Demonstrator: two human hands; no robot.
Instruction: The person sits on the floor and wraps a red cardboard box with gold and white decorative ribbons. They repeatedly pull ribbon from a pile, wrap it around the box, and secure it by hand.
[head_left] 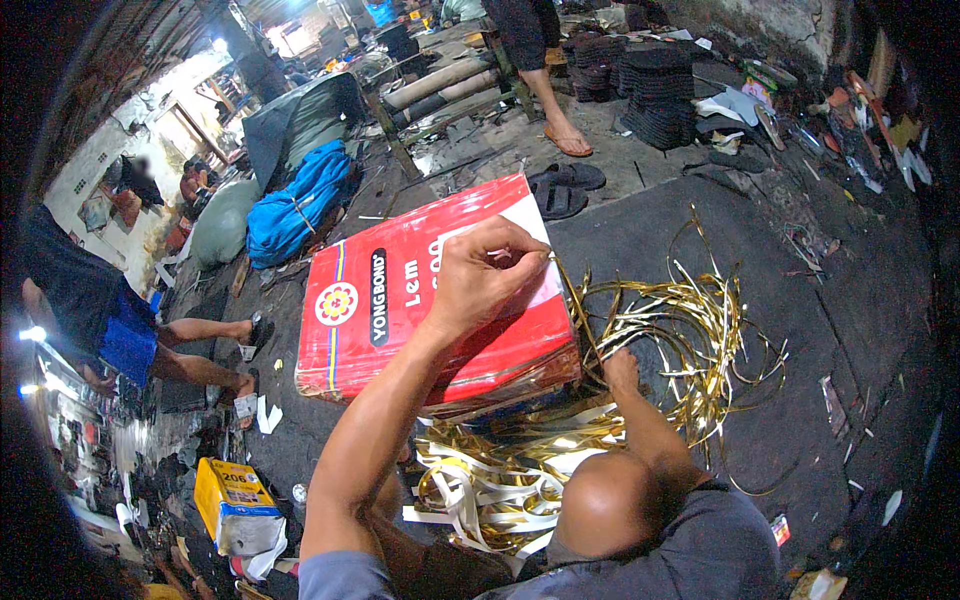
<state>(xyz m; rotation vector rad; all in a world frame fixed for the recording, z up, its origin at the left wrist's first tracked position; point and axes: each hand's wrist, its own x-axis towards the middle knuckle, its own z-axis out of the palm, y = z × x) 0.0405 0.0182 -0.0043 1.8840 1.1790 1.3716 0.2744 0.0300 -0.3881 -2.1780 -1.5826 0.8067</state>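
A big red cardboard box (400,240) with a flower emblem lies in front of me. Over its right part my left hand (490,265) is closed in a pinch, thumb and forefinger meeting at a thin gold strip (578,310) that runs down along the box's right edge. Lower down, beside that edge, my right hand (621,372) is closed on gold strips, its fingertips partly hidden. A loose tangle of shiny gold strips (715,350) spreads right of it. More gold and white strips (490,480) are heaped between the box and my bent knee (605,505).
Black sandals (565,190) and a standing person's foot (568,140) are beyond the box. Stacked dark pieces (655,95) stand farther back. A blue bundle (300,205) lies far left, near another person's legs (205,330). A yellow box (238,505) sits lower left.
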